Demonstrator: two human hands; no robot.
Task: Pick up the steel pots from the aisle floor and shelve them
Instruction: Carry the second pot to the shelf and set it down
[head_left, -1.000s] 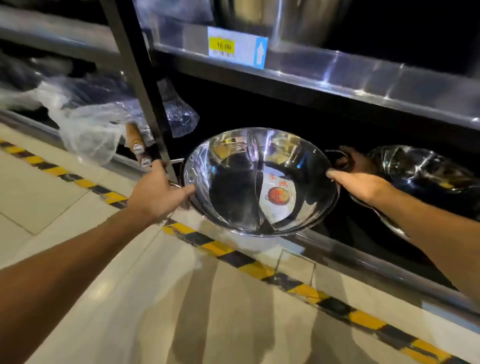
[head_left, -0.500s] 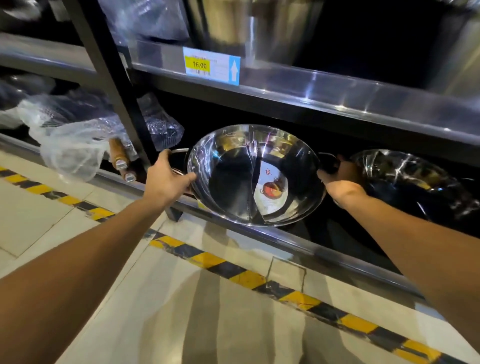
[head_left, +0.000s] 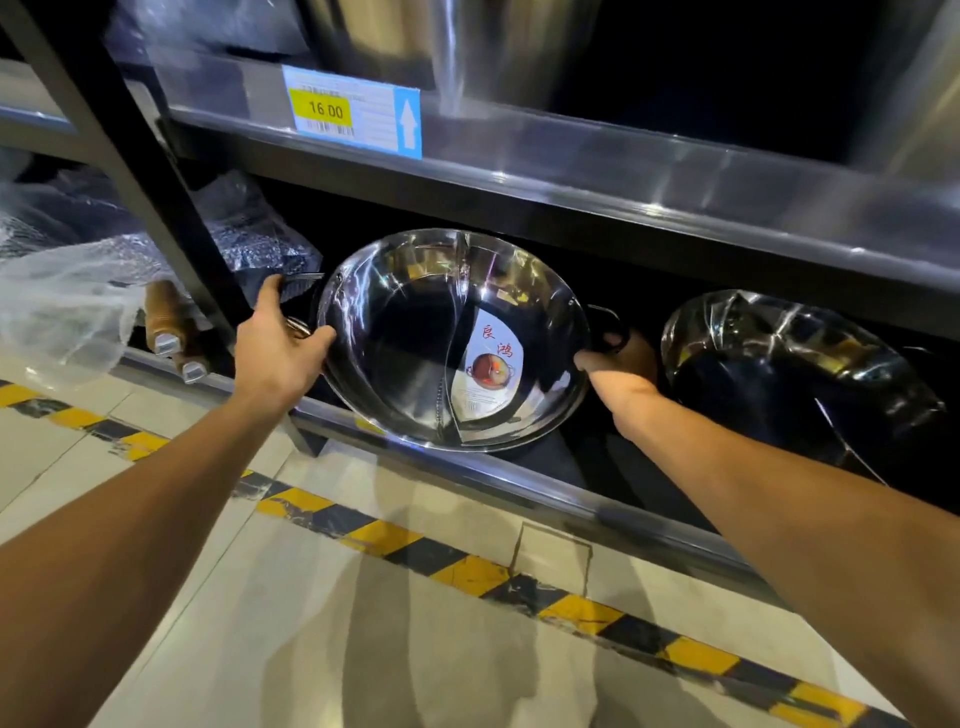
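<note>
A shiny steel pot (head_left: 415, 338) with a curved divider and a paper label inside is tilted toward me, its lower rim resting at the front lip of the bottom shelf (head_left: 519, 483). My left hand (head_left: 278, 348) grips its left rim and handle. My right hand (head_left: 618, 364) holds the dark loop handle on its right side. A second steel pot (head_left: 789, 374) leans on the same shelf just to the right, apart from my hands.
The upper shelf (head_left: 571, 171) carries a price tag (head_left: 350, 111) and tall steel vessels. A black upright post (head_left: 156, 176) stands left of the pot. Plastic-wrapped pans with wooden handles (head_left: 166, 327) fill the left bay. Yellow-black tape (head_left: 467, 571) runs along the floor.
Both hands have carried the pot farther in and down onto the bottom shelf. My view has come closer to the shelf.
</note>
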